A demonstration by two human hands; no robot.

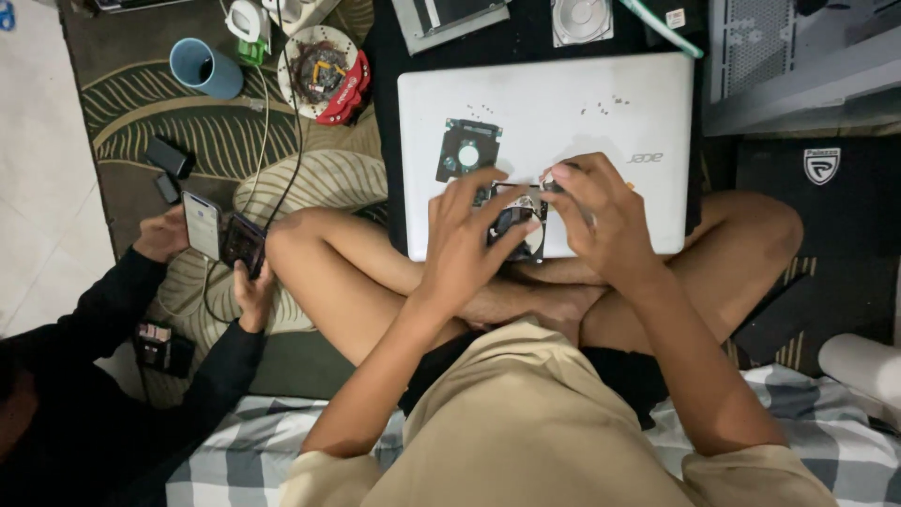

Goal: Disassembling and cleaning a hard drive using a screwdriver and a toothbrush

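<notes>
- Two hands meet over a small opened hard drive [518,221], which lies on the near edge of a closed white laptop [601,103] resting across the person's crossed legs.
- Left hand [462,242] grasps the drive's left side, fingers spread over the top; right hand [601,211] pinches its right end.
- Judged by its look, the drive is rigid metal, light but dense, with a fragile platter — best held by the outer edges.
- Farther up the lid lies a dark circuit board [466,150] among loose screws.
- Off to the left, another person's hands hold a phone [202,225] — beyond them stands a blue cup [205,68].
</notes>
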